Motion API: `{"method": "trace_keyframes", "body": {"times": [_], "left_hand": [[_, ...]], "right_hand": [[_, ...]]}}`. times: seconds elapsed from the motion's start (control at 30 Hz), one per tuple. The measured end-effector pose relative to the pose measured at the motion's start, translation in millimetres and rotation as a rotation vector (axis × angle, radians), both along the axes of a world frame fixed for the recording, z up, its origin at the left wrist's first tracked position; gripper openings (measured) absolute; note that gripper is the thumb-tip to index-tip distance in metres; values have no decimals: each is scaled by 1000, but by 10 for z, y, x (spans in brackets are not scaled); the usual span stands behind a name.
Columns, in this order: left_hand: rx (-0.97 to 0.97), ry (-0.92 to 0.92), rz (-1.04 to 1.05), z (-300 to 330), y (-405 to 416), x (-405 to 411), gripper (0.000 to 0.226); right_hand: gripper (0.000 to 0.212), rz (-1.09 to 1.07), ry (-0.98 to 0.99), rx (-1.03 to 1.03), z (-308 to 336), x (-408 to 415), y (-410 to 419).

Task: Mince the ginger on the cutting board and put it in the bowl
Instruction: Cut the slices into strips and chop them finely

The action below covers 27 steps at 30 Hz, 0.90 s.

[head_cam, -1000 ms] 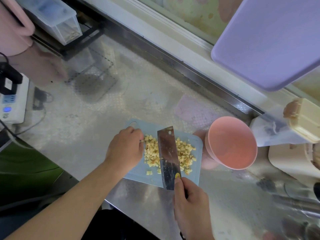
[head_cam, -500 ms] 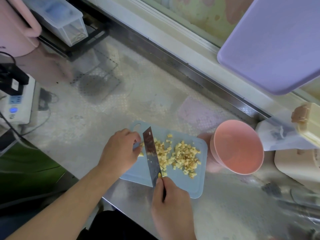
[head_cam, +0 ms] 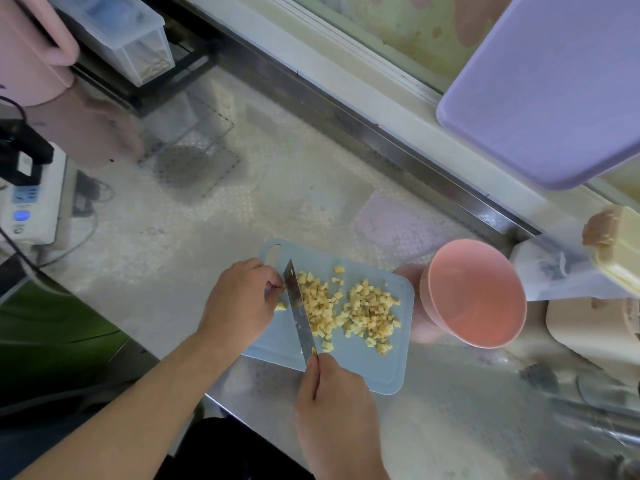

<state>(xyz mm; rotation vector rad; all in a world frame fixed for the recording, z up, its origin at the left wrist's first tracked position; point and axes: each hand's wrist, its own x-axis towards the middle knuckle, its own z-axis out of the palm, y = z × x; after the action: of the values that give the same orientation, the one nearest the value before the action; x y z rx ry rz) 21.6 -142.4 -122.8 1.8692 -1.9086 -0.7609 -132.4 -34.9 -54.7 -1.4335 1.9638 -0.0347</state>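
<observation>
Several small yellow ginger cubes (head_cam: 349, 308) lie spread over a light blue cutting board (head_cam: 360, 367) on the steel counter. My right hand (head_cam: 334, 407) grips the handle of a cleaver (head_cam: 299, 313), whose blade stands on edge at the left end of the pile. My left hand (head_cam: 242, 299) sits with curled fingers against the blade's left face, fingertips on a small piece of ginger (head_cam: 281, 306). An empty pink bowl (head_cam: 476, 292) stands just right of the board.
A lilac board (head_cam: 550, 88) leans at the back right above a metal rail. A clear container with a beige lid (head_cam: 588, 261) stands right of the bowl. A power strip (head_cam: 29, 206), a pink jug (head_cam: 31, 53) and a clear box (head_cam: 121, 36) are at the left.
The cleaver turned from lying flat over the middle of the pile to standing on edge at its left end. The ginger cubes now lie spread to the right of the blade.
</observation>
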Motion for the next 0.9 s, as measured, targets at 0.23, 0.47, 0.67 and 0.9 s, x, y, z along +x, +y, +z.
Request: {"method": "trace_keyframes", "body": {"times": [0.23, 0.47, 0.67, 0.9], "left_hand": [[-22, 12, -41, 17, -31, -15, 4], [-9, 48, -5, -17, 23, 3, 4], [3, 48, -12, -14, 16, -32, 4], [-24, 47, -18, -34, -13, -60, 6]], "right_hand": [[39, -102, -25, -9, 0, -70, 36], [41, -108, -49, -31, 23, -56, 13], [36, -71, 2, 23, 54, -6, 12], [34, -45, -5, 11, 58, 84, -97]]}}
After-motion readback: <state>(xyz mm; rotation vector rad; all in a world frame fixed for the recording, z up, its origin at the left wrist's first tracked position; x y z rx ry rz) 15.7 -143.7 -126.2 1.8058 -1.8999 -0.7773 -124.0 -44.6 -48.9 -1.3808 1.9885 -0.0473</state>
